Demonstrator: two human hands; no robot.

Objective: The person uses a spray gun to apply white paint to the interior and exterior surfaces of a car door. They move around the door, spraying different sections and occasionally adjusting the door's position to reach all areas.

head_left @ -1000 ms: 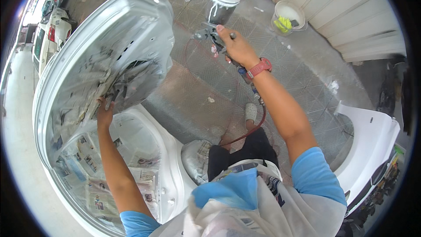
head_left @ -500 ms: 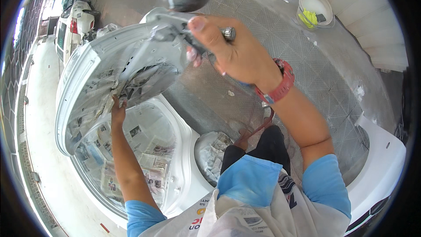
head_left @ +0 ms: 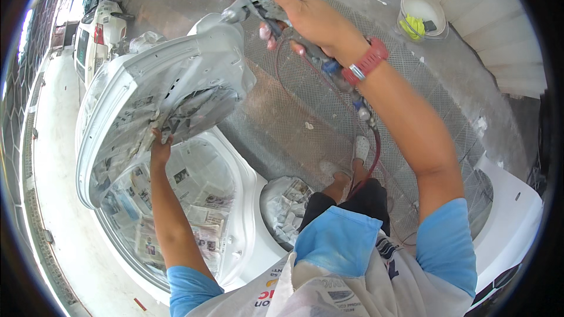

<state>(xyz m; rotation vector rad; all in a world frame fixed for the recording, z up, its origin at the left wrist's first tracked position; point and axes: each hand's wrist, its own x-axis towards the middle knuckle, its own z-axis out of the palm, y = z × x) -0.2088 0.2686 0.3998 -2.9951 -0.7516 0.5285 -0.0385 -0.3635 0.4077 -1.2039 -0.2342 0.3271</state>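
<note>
Here the right hand (head_left: 305,14) clenches a spray gun (head_left: 252,3) above the panel's edge (head_left: 229,35), left hand (head_left: 158,149) gripping its underside.

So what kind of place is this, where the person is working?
Probably an outdoor car-painting yard. The right hand holds a spray gun at a white body panel masked with newspaper, which the left hand steadies. A white car stands behind, on bare concrete.
</note>
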